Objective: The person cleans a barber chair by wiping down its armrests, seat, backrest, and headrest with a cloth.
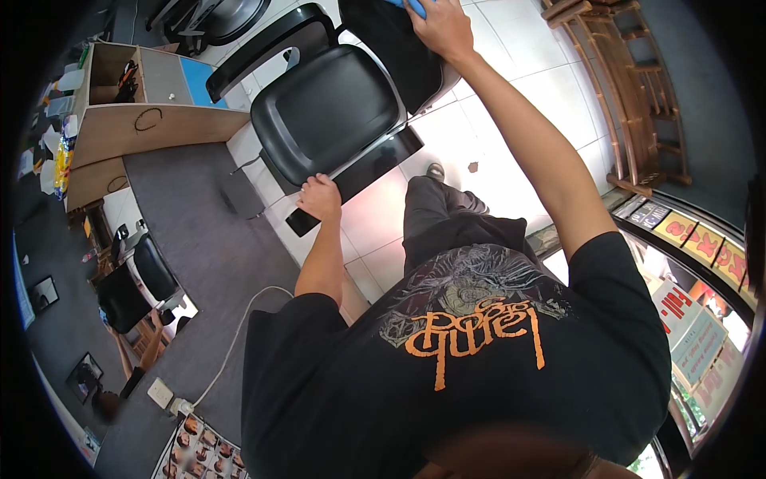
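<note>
A black padded salon chair stands in front of me, its seat in full view and its backrest running out at the top edge. My left hand is closed around the chair's near armrest, close to its front end. With my arm stretched far out, my right hand presses a blue cloth against the top of the backrest. Most of the cloth is under the fingers or cut off by the frame's edge.
A wooden cabinet with a blue panel stands left of the chair. A mirror reflects the chair. A white cable runs to a wall socket. On the right is a bamboo bench. White tiles cover the floor.
</note>
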The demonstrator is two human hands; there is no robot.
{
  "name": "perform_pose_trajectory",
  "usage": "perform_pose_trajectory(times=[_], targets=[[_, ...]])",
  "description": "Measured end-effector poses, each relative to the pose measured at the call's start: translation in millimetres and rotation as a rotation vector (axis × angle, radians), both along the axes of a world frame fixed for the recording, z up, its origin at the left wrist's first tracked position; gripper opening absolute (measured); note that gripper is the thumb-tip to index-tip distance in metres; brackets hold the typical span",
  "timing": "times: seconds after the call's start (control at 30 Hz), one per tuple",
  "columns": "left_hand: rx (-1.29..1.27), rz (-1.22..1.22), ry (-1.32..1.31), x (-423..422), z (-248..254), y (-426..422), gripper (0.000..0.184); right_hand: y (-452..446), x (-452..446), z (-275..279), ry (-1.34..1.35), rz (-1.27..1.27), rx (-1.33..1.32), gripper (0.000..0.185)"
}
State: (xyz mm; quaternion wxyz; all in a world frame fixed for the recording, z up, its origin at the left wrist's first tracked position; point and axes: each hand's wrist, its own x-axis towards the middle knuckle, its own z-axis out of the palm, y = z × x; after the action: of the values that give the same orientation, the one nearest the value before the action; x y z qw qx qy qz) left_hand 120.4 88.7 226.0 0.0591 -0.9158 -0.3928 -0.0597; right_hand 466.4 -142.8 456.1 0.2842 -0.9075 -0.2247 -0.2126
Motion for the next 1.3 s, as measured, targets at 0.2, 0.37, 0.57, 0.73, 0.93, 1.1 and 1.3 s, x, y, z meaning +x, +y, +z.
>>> perform_pose_trajectory(times=[0.2,0.37,0.57,0.73,0.93,1.1,1.3], targets=[[-0.396,-0.311,0.102,18,4,7,0.044,-5,19,-7,0.105,0.059,0.134,0.048],[-0.455,-0.216,0.101,24,16,-9,0.044,-28,-23,-72,-0.092,-0.033,0.236,0.045],[-0.438,-0.198,0.094,22,15,-7,0.043,-39,-117,-115,0.418,-0.221,0.579,0.049],[-0.44,-0.186,0.074,23,20,-10,0.043,-67,-145,-157,1.121,-0.522,1.578,0.059],[-0.4,-0.2,0.021,21,11,-6,0.039,-18,-115,-102,1.146,-0.506,1.602,0.063],[-0.401,-0.2,0.024,22,15,-9,0.039,-14,-57,-208,1.247,-0.654,1.688,0.061],[-0.39,-0.219,0.011,22,8,-4,0.038,-44,-36,-224,1.523,-0.495,1.339,0.051]])
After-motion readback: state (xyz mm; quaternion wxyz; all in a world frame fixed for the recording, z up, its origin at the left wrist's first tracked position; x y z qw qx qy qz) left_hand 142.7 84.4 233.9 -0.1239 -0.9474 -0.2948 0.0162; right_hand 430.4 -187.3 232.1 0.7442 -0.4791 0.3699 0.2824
